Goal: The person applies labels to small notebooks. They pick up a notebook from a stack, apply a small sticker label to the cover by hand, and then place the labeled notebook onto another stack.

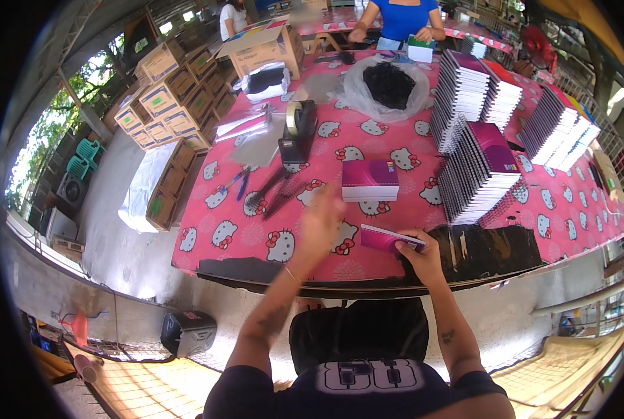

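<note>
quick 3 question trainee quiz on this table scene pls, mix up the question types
1. True or false: the right hand grips a thin magenta booklet at the table's near edge.
2. What is the left hand doing? A) holding scissors B) raised with nothing in it, blurred C) pressing the tape dispenser
3. Fill in: the clear bag at the far side holds a pile of ___ coloured pieces.

Key: 1 true; 2 B; 3 black
</note>
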